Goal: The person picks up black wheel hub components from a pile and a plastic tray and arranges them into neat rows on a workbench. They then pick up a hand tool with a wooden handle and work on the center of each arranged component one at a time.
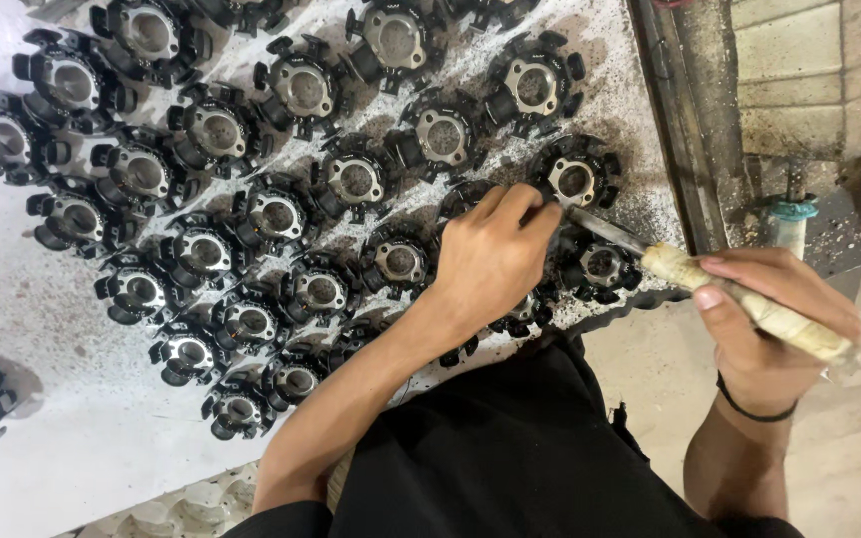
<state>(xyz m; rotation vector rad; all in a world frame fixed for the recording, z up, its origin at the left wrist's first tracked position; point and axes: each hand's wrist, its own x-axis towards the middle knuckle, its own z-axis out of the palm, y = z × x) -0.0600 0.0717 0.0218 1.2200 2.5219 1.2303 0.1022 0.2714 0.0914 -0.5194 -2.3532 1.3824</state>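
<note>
My left hand point(490, 254) rests fingers-down on a black round stator part point(470, 199) on the white board, gripping it at its top. My right hand point(764, 319) holds a scraper tool with a tape-wrapped handle point(749, 304); its metal blade point(600, 227) points left and its tip meets my left fingertips, just below another stator point(575, 179). Several more black stators with silvery centres, such as one point(401, 261) beside my left wrist, lie in rows across the board.
The white board point(52, 418) is dusted with dark grit around the parts. Its right side ends at a dark metal rail point(680, 120). Beyond that are a tiled wall point(799, 70) and a bare floor point(849, 448). Black clothing point(510, 448) fills the bottom middle.
</note>
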